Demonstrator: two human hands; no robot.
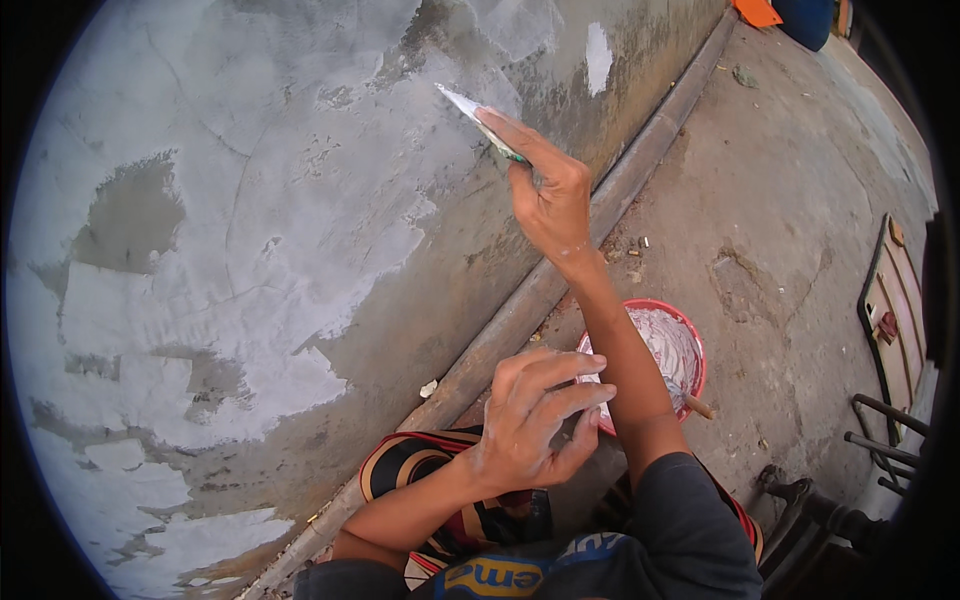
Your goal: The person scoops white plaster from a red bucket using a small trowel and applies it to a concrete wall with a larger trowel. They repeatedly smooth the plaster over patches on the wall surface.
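Pinching a white-smeared scraper near the grey wall in my right hand; left hand empty, loosely half-curled.

wall: grey, patchy | foot: pipe-like kerb | floor: rough concrete | right: dark-rimmed panel | light: diffuse
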